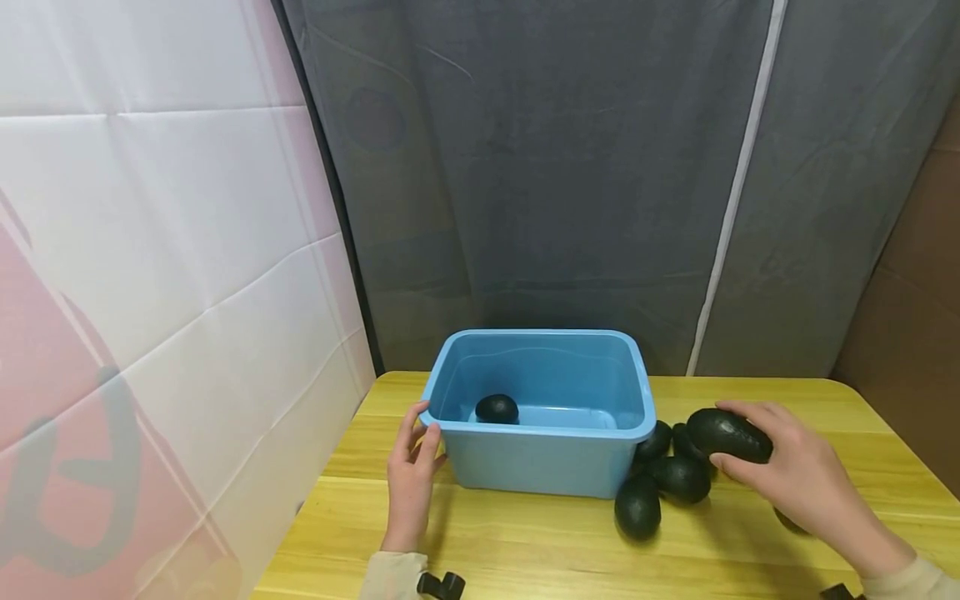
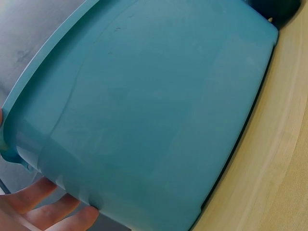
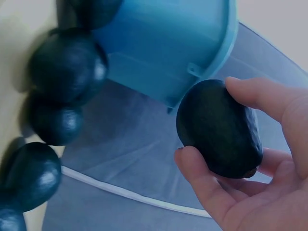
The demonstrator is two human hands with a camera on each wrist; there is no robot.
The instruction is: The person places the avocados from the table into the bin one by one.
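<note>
1. Grey curtain hangs behind a yellow wooden tabletop, with a pink-and-white sheet to the left of the blue bin that stands on it.
2. One dark avocado lies inside the bin, near its left wall.
3. Just right of the bin, a cluster of avocados lies on the tabletop, some touching the bin's right end.
4. The right hand holds a top avocado right of the bin, above the cluster; its grip is a curl of thumb and fingers around the fruit, the palm behind it.
5. That avocado's long axis lies roughly level and crosswise in the head view, one end pointing towards the bin; which end is the narrow one cannot be told.
6. The left hand rests against the bin's left front corner, fingers straight and loosely spread along the wall, thumb near the rim.
7. Judged from this, the lift goes best if the fruit clears the rim before being lowered, while the left hand steadies the bin and the cluster stays undisturbed.
</note>
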